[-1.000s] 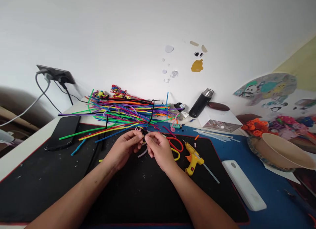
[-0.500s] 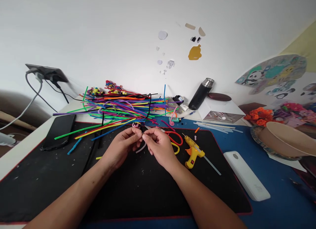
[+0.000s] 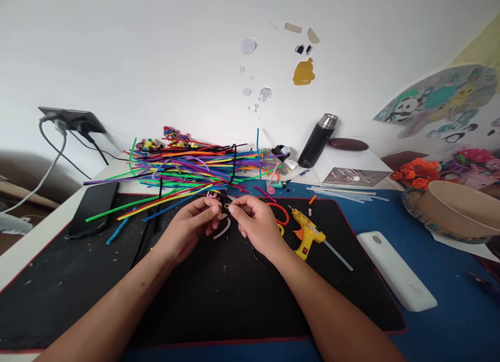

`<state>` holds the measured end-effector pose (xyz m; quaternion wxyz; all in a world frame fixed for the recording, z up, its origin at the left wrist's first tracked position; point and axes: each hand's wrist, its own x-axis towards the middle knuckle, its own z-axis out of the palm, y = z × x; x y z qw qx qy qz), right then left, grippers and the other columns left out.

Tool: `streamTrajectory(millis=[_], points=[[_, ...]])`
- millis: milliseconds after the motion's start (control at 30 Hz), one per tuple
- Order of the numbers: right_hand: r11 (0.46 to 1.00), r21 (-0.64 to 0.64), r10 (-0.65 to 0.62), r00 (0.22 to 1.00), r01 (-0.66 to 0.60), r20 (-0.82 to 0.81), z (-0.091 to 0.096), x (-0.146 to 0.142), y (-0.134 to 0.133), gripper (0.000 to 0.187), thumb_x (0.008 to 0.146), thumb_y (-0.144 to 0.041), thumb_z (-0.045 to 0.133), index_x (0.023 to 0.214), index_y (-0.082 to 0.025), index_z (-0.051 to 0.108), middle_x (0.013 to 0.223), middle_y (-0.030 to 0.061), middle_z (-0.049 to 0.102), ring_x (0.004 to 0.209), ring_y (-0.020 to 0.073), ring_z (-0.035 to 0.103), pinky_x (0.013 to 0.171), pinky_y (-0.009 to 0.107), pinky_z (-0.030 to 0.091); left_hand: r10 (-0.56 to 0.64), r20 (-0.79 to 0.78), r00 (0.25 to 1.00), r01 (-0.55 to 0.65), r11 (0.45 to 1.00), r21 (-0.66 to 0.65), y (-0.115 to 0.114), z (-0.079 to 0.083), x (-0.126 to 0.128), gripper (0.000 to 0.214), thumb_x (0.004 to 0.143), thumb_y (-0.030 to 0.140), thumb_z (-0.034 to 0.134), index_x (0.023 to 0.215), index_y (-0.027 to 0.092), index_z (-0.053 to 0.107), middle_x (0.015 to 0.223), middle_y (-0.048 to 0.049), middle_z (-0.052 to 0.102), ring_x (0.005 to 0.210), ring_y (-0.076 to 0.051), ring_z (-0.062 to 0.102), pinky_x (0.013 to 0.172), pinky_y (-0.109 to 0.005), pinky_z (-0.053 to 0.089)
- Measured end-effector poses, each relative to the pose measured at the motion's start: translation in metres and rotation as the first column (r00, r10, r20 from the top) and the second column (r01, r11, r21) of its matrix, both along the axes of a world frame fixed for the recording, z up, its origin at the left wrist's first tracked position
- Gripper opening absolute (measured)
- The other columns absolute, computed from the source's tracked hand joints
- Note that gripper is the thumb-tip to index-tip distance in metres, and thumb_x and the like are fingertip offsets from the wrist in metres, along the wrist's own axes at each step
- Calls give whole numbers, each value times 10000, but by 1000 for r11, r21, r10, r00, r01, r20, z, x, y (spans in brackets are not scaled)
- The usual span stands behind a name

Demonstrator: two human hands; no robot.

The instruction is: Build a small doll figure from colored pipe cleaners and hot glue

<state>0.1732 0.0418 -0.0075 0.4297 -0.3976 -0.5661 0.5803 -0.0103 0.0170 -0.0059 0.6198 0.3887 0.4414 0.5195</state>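
Note:
Above the black mat my two hands face each other, fingertips slightly apart. The thumb and index finger of my right hand pinch a small yellow loop. My left hand is closed in a pinch; what lies in its fingers is too small to name. Just behind it sits a small black, pink and yellow object, partly covered by my fingers. A short pale lilac strip lies on the mat between my hands. Red-and-yellow-handled scissors are partly hidden behind my right hand.
A yellow glue gun lies right of my right hand. Colourful pipe cleaners are heaped at the back. Around the mat are a phone, a black flask, a white slab-shaped device and a beige bowl.
My hands have moved slightly apart, and the yellow loop now shows at my right fingertips. The whole view has shifted a little.

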Motion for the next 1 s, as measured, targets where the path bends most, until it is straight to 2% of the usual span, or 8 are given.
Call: streamTrajectory(millis=[200, 367, 600, 833, 1000], points=[[999, 31, 21, 997, -23, 68, 4, 3, 0, 239, 923, -446, 712, 942, -209, 683, 646, -42, 581, 471, 101, 468, 450, 232, 348, 44, -95, 994, -36, 996, 84, -2, 2, -1, 341, 771, 464, 913, 922, 198, 762, 713, 0, 635, 630, -138, 527, 548, -241, 393], [996, 70, 48, 988, -59, 149, 6, 5, 0, 189, 945, -408, 683, 931, -220, 690, 623, -46, 565, 498, 117, 483, 477, 236, 349, 63, -203, 977, -40, 992, 117, -3, 2, -1, 333, 792, 476, 894, 942, 206, 771, 827, -19, 672, 700, -158, 582, 579, -251, 417], [990, 109, 68, 977, -92, 204, 7, 6, -1, 157, 957, -369, 658, 913, -222, 691, 622, -47, 556, 497, 116, 466, 487, 243, 335, 50, -369, 928, 6, 989, 148, -3, 6, -3, 412, 787, 589, 861, 863, 198, 756, 816, -29, 694, 656, -151, 525, 583, -259, 406], [990, 117, 57, 976, -83, 210, 8, 7, -1, 160, 954, -373, 657, 898, -225, 682, 610, -52, 543, 499, 121, 462, 494, 246, 334, 28, -465, 885, 70, 979, 192, -2, 7, -5, 339, 821, 536, 836, 854, 209, 755, 873, -43, 717, 789, -206, 604, 741, -291, 465], [990, 116, 58, 974, -85, 219, 8, 7, 0, 147, 959, -357, 649, 909, -223, 687, 638, -40, 583, 511, 119, 479, 497, 240, 344, -2, -498, 867, 112, 975, 190, -1, 3, -7, 317, 847, 520, 812, 867, 209, 758, 862, -44, 703, 786, -208, 593, 733, -292, 464]])
